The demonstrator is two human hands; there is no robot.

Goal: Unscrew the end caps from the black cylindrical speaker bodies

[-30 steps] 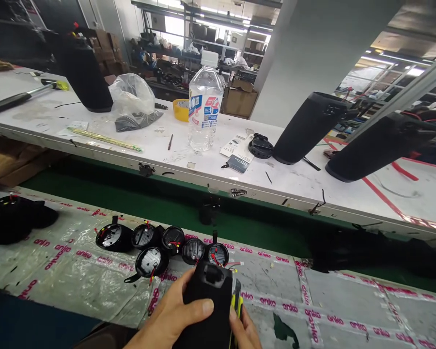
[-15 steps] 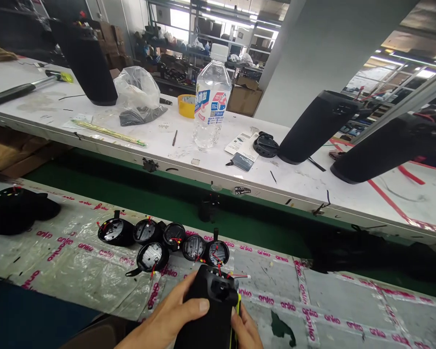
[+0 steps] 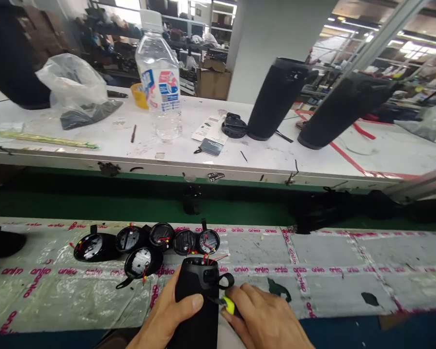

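Note:
In my left hand [image 3: 170,310] is a black fabric-covered speaker body [image 3: 198,310], thumb across its front and fingers behind. Red wires stick out at its upper end, and a black strap loop [image 3: 226,280] juts from its right side. My right hand [image 3: 263,315] is closed around a yellow-and-black handled tool [image 3: 228,304], whose narrow dark end points at the speaker's right edge. Whether that end touches the speaker I cannot tell. Just beyond lie several round black housings [image 3: 141,261] with red and yellow wires, some with straps.
Across a green gap [image 3: 240,206] runs a raised white bench [image 3: 131,150]. On it stand a clear water bottle [image 3: 163,87], upright speaker bodies [image 3: 276,99], a plastic bag [image 3: 76,87] and yellow tape [image 3: 140,95]. Taped plastic sheeting [image 3: 250,252] covers the near surface.
My right hand has come out from behind the speaker's right side, and the yellow tool now shows in its fingers. The strap loop now stands out sideways. The view has turned right.

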